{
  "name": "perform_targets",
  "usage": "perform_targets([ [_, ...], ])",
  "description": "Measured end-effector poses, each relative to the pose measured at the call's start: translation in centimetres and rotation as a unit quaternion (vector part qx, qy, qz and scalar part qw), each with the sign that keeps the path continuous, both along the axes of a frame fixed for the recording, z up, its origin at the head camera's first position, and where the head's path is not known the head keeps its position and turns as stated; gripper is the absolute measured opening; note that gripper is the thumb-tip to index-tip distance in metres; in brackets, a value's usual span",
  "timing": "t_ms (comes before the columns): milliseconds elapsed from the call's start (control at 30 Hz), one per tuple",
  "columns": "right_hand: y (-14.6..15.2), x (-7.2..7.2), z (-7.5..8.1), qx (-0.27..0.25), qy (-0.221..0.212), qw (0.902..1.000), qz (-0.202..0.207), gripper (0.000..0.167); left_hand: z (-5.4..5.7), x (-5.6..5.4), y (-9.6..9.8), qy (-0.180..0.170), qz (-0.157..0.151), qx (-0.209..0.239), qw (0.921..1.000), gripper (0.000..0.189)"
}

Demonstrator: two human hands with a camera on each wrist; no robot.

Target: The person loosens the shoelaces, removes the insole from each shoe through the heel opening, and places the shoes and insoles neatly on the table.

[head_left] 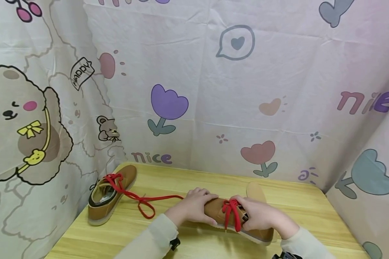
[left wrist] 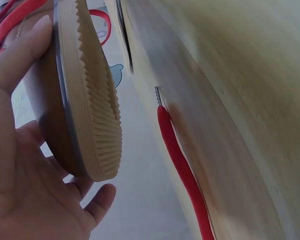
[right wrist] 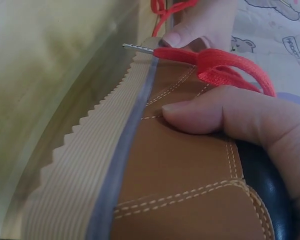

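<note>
A: Held shoe (head_left: pixel 218 213), where?

B: Five o'clock. Left hand (head_left: pixel 197 207) grips toe (left wrist: pixel 50 125); right hand (head_left: pixel 260 214) grips beside red laces (head_left: pixel 231 205). Counter (head_left: pixel 311 212) edge well apart, four o'clock.

A: Hidden?

B: Shoe's rear, cut off right-wrist view; tan flat piece (head_left: pixel 255 190) partly covered.

The desk (head_left: pixel 311 216) has a flat top of pale yellow wood with streaks of grain. At its left edge a tan-brown, light-soled shoe with red laces (head_left: pixel 112 199) stands upright, toe toward the back. From it a long, flat red lace (head_left: pixel 162 198) trails rightward over the wood as far as the left hand (head_left: pixel 196 205), with a loop at the front. A thin tan piece with a rounded end (head_left: pixel 255 191) lies right of centre, partly hidden by the right hand (head_left: pixel 259 214). The left wrist view shows a lace's slim metal tip (left wrist: pixel 158 96) near the desk's edge.
</note>
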State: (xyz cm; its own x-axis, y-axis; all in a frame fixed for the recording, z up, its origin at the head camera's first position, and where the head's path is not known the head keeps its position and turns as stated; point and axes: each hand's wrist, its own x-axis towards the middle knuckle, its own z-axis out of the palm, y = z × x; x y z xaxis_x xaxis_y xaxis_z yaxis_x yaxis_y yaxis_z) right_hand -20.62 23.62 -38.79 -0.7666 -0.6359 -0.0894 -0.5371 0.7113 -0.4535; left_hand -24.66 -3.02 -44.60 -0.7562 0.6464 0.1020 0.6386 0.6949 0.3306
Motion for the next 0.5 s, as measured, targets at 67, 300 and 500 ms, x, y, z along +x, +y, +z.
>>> perform_targets([
  [67,-0.3,-0.1,0.0,0.003,-0.002,1.0,0.003,0.076,0.0,0.1,-0.3,-0.001,0.007,-0.004,1.0,0.089],
  [300,-1.2,-0.4,-0.4,0.011,-0.002,0.9998,0.015,0.079,-0.1,0.6,-1.5,-0.004,0.011,-0.006,0.9999,0.092],
  [500,-2.0,-0.7,-1.1,0.017,0.023,0.9988,0.04,0.077,-0.7,0.9,-2.4,0.012,0.012,-0.017,0.9997,0.094],
])
